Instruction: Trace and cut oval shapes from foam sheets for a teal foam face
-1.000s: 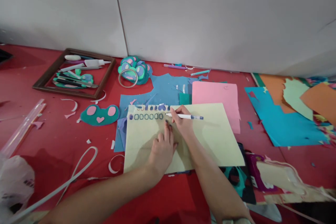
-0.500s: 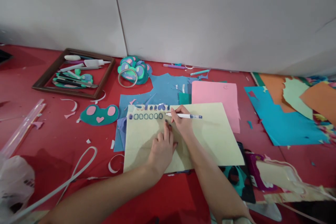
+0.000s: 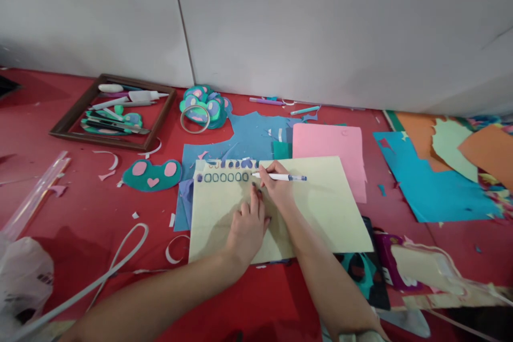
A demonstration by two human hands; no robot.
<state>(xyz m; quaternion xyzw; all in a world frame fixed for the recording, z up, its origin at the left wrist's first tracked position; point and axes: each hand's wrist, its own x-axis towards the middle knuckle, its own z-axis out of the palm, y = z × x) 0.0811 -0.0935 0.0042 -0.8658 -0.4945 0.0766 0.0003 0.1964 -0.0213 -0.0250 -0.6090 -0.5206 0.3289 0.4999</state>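
A pale yellow sheet (image 3: 316, 208) lies flat in the middle of the table. Along its upper left edge runs a row of small outlined ovals (image 3: 226, 177), with dark blue shapes and cut-outs above them. My right hand (image 3: 278, 184) grips a white pen (image 3: 282, 177) with a blue end, its tip at the right end of the oval row. Just below, my left hand (image 3: 248, 224) rests on the sheet with its fingers stretched towards the pen tip. Whether a small piece lies under those fingertips, I cannot tell.
Left of the sheet lies a teal mask shape (image 3: 152, 175) with pink pieces. Behind it are a brown frame (image 3: 160, 117) of tools and a tape ring (image 3: 195, 119) on stacked cut-outs. Pink sheets (image 3: 326, 144) and blue sheets (image 3: 425, 181) lie rightward. A white cable (image 3: 136, 246) loops at left.
The pen and my right hand have shifted very slightly left. My left hand and the sheet stay in place.
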